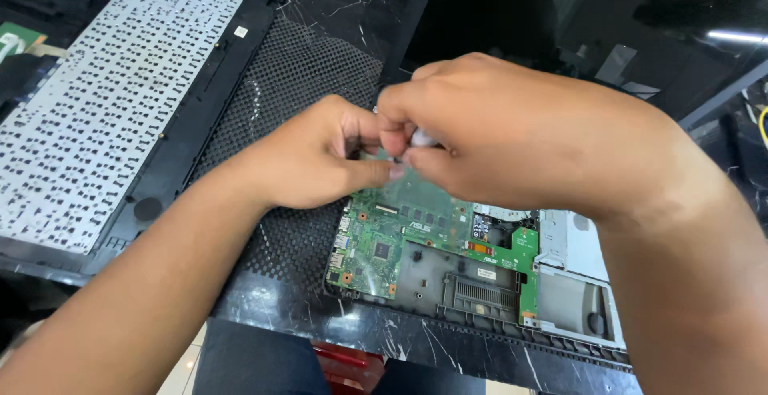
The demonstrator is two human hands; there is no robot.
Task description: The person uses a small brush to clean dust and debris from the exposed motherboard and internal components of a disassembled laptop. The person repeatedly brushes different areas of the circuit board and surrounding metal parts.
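My left hand (316, 159) and my right hand (496, 123) meet above the far edge of a green laptop motherboard (400, 239). The board sits in an open black laptop base (496, 323). My right hand's fingers pinch a small white object (422, 137); what it is cannot be told. My left hand's fingertips press against the same spot, thumb touching the board's upper edge. The part of the board beneath both hands is hidden.
A removed keyboard panel (104, 99), underside up, lies at the left. A black perforated mat (312, 67) covers the dark marble table (336, 323). The laptop's dark screen (560, 19) stands behind my hands. A red object (348, 363) shows below the table edge.
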